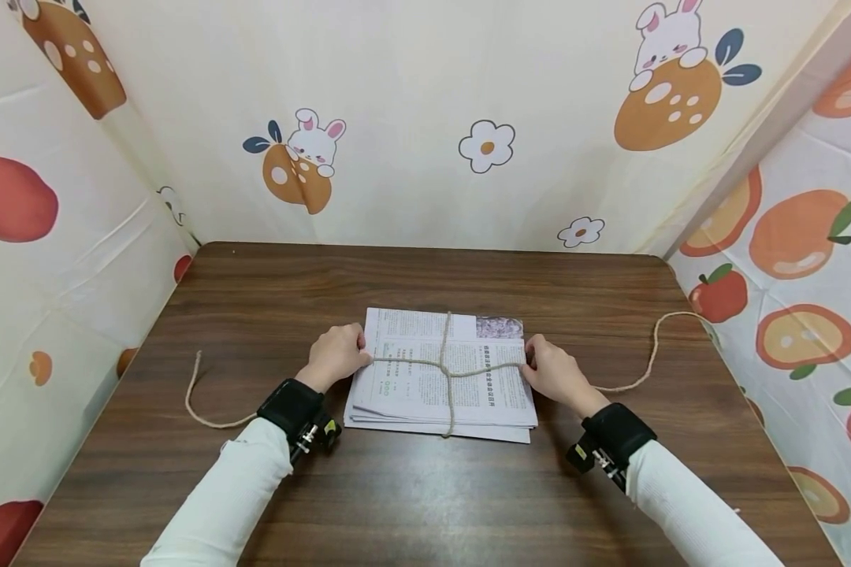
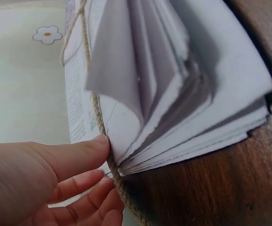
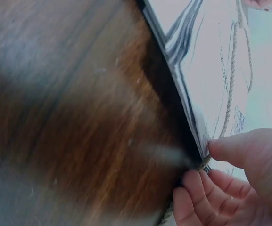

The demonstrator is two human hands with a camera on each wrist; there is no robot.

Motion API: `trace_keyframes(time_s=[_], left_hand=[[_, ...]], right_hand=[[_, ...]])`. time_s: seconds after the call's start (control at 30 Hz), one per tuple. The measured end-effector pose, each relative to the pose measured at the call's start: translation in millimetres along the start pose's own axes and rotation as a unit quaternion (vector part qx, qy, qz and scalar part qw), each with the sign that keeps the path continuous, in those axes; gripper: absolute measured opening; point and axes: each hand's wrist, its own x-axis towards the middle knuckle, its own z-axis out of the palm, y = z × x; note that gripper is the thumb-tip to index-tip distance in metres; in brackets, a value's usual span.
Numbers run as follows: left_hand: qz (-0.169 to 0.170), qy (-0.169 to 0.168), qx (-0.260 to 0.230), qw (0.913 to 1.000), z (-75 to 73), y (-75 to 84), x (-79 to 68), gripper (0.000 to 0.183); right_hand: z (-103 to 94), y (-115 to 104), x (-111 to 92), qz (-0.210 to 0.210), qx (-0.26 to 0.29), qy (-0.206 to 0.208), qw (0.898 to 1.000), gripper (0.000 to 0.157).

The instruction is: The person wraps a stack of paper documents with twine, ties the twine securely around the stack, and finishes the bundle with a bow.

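A stack of folded newspapers [image 1: 411, 394] lies on the table, with a thin beige rope [image 1: 450, 398] crossing over it both ways and meeting near the middle. At the stack's left edge my left hand [image 1: 336, 354] pinches the rope. My right hand [image 1: 555, 374] pinches the rope at the right edge. In the left wrist view, the thumb of the left hand [image 2: 65, 174] presses the rope [image 2: 98, 115] beside fanned page edges [image 2: 173, 101]. The right wrist view has the right hand [image 3: 239, 179] with its thumb at the paper corner and fingers curled below.
One loose rope end [image 1: 191, 390] curves over the wooden table [image 1: 397, 504] on the left. The other tail [image 1: 654, 350] runs right, past the table's right edge. Printed cloth [image 1: 411, 63] hangs behind and along both sides.
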Motion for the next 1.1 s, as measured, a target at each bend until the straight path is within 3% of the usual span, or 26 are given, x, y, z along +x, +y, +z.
trace_keyframes(time_s=[0.13,0.3,0.43,0.63,0.9,1.1], left_hand=[[-0.024,-0.006,-0.015,0.9996,-0.8,-2.3,1.6,0.041],[-0.024,-0.009,-0.044,0.9987,-1.6,-3.6,1.6,0.054],[-0.017,0.016,-0.068,0.9974,0.0,-0.5,0.4,0.048],[-0.051,0.045,-0.091,0.9936,2.2,11.2,-1.7,0.039],[-0.086,0.037,-0.093,0.9913,0.5,18.4,0.2,0.032],[-0.116,0.022,-0.109,0.9871,-1.3,18.7,-0.2,0.025]], right_hand=[[-1.8,-1.5,0.7,0.034,0.020,-0.019,0.999,0.037],[-2.6,-1.9,2.8,0.046,0.035,-0.034,0.998,0.041],[-2.6,-2.4,5.1,0.075,0.058,-0.045,0.995,0.042],[-7.0,-11.0,8.3,0.135,0.078,-0.048,0.987,0.042],[-11.1,-19.2,14.2,0.215,0.113,-0.077,0.967,0.038],[-12.6,-20.6,19.2,0.249,0.151,-0.108,0.950,0.025]])
